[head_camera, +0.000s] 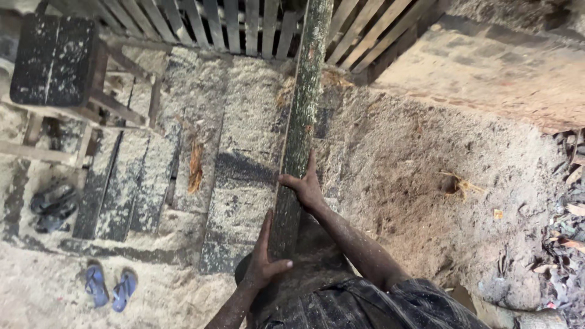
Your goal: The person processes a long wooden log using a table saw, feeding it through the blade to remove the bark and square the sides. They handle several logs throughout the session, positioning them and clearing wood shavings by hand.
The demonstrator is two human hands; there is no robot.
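Head view looks straight down on a long plank (303,116) that I am holding with both hands. Its long axis runs from near to far, almost straight up the picture, leaning slightly to the right at the far end. The near end sits close to my body, and the far end reaches the slatted wooden fence (244,24) at the far edge. Its face is dark and greenish, mottled with dust.

My left hand (263,259) is wrapped on the plank's left edge at the near end, with the thumb across the face and the fingers closed around the side. My right hand (306,187) grips a little farther along, fingers curled over the left edge and the palm lying on the right side. Both hands are clamped on the wood.

Under the plank lie flat boards (241,183) covered in sawdust, side by side and running the same way. To the right is a heap of sawdust (414,183). A dark stool (55,58) stands at the far left. A pair of blue sandals (109,287) lies at the near left, with a dark pair (53,206) just beyond them.
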